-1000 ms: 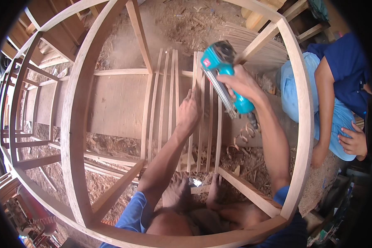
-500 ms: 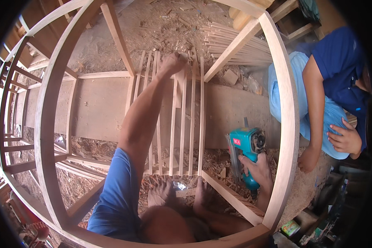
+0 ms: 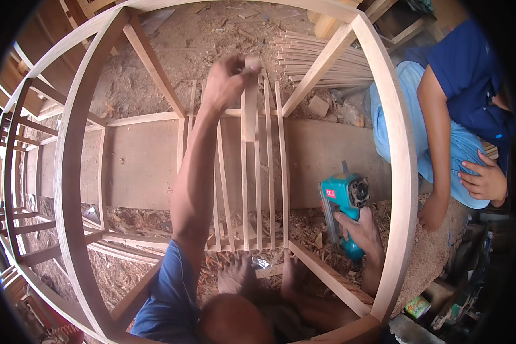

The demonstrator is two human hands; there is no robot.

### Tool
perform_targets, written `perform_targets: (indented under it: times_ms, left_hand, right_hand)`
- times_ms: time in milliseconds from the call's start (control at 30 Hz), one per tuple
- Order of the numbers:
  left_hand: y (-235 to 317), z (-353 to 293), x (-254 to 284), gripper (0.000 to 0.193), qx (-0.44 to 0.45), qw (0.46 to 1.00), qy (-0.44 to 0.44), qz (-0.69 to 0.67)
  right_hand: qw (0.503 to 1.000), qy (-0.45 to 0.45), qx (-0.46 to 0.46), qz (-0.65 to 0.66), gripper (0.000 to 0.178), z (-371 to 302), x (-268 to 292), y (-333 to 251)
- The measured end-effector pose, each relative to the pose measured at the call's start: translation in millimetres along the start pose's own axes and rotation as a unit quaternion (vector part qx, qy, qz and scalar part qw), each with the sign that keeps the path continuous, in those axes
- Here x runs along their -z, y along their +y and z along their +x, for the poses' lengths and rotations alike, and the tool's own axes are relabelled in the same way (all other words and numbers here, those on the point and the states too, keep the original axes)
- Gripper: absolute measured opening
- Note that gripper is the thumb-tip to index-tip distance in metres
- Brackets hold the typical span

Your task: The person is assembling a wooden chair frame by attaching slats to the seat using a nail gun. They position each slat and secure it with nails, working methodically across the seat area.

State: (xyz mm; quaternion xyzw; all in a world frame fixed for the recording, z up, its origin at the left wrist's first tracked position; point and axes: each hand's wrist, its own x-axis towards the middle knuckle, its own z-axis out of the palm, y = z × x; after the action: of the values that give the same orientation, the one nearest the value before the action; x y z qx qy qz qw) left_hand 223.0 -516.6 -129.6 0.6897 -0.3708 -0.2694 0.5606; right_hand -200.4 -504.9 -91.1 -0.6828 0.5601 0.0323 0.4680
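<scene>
My left hand reaches far forward with its fingers closed on the upper end of a short flat wood piece, which stands out above the slats. Several thin wooden slats run side by side from near to far across the rails of a wooden frame. My right hand is wrapped round the handle of a teal pneumatic nail gun, held to the right of the slats inside the frame. Its nose is not over any slat.
A pile of loose slats lies at the far right. Another person in blue crouches at the right, one hand on a knee. A brown board crosses beneath the frame. Wood shavings cover the ground, and a small can stands at lower right.
My left hand has shifted a little farther away with the wood piece, which shows more plainly. The nail gun stays in my right hand, and the whole view has moved slightly.
</scene>
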Motion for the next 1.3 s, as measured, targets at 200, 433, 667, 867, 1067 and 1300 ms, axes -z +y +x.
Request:
perform_targets:
  times_ms: [200,433,667,867,1067,1300]
  left_hand:
    - [12.8,13.4,35.2,0.061,0.028,0.987,0.16,0.022]
    - [-97.1,25.3,-12.1,0.046,0.154,0.957,0.063,0.238]
    - [-116.2,-16.3,-24.7,0.032,0.076,0.979,0.118,0.146]
    - [-106.5,-107.2,-52.5,0.028,0.084,0.983,0.091,0.137]
    - [-95.2,-107.5,-42.6,0.032,0.107,0.985,0.052,0.127]
    - [-112.6,-98.7,-50.4,0.031,0.045,0.986,0.095,0.133]
  right_hand:
    - [0.999,-0.018,0.017,-0.028,0.023,9.0,-3.0,-0.9]
    - [0.999,-0.007,0.006,-0.044,0.023,8.2,-5.4,1.0]
    - [0.998,0.034,-0.008,0.052,0.022,-0.4,-10.6,1.0]
    - [1.0,0.0,0.013,0.017,0.022,5.8,-4.9,-6.3]
    - [0.999,-0.018,0.028,-0.014,0.021,7.4,-6.4,-21.7]
    - [0.999,-0.011,0.045,0.016,0.021,5.5,-15.5,-27.7]
